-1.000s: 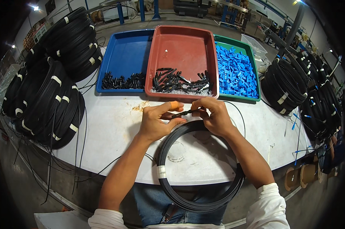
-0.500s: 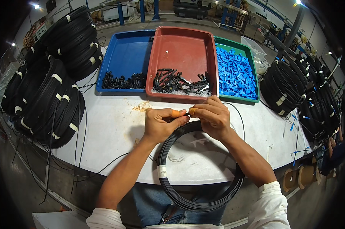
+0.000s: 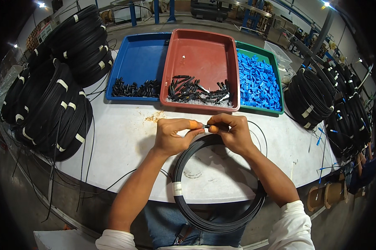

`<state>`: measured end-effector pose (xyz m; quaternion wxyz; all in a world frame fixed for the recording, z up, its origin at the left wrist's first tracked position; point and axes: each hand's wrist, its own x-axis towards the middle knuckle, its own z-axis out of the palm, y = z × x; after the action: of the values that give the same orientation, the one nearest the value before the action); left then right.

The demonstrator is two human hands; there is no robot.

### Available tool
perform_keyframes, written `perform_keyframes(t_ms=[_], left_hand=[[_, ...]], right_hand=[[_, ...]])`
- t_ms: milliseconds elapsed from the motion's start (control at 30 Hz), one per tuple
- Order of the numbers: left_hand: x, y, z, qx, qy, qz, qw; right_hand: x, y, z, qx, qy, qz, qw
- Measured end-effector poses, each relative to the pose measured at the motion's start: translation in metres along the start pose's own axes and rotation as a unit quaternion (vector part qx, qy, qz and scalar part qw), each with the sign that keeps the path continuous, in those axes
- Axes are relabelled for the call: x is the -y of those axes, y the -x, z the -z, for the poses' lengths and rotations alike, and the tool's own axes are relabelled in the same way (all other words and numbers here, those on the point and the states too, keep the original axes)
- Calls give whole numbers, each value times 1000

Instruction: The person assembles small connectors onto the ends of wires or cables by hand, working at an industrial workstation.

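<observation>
Above the table, my left hand (image 3: pixel 171 135) and my right hand (image 3: pixel 234 132) meet fingertip to fingertip, both closed in a pinch. Between them shows a small dark connector-like piece (image 3: pixel 206 126), gripped from each side; its exact kind is too small to make out. Orange tape wraps a finger on each hand. Below lies a coil of black cable (image 3: pixel 180 166) with a white label band (image 3: pixel 177 188), overhanging the table's near edge. A thin cable (image 3: pixel 260 130) loops out beside my right hand; its end is hidden by the fingers.
Across the table (image 3: pixel 125 137) stand a blue tray (image 3: pixel 140 50) with black parts, a red tray (image 3: pixel 200 54) with black connector pieces, and a green tray (image 3: pixel 275 62) full of blue parts. Black cable coils are piled at left (image 3: pixel 50 100) and right (image 3: pixel 308 96).
My right hand's fingers have shifted and opened up slightly around the small piece, showing more of it between the hands. The left hand stays nearly in place.
</observation>
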<state>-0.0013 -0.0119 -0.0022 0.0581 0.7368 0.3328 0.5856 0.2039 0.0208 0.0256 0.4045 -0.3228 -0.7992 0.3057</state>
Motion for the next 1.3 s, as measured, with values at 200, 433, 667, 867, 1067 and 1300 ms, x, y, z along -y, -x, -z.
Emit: perform_keyframes(t_ms=[200, 433, 667, 867, 1067, 1300], left_hand=[[-7, -1, -5, -28, 296, 324, 898], [-10, 0, -7, -11, 46, 84, 995], [-10, -1, -15, -46, 298, 321, 898], [-11, 0, -8, -7, 23, 3, 1000], [-11, 0, -6, 22, 58, 102, 993], [-16, 2, -16, -19, 287, 288, 913]], right_hand=[[-2, -6, 3, -76, 121, 221, 965], [1, -2, 4, 32, 28, 23, 999], [-2, -3, 6, -94, 136, 207, 964], [2, -1, 7, -23, 127, 117, 985], [10, -4, 7, 51, 14, -50, 997], [3, -4, 6, -86, 155, 237, 955]])
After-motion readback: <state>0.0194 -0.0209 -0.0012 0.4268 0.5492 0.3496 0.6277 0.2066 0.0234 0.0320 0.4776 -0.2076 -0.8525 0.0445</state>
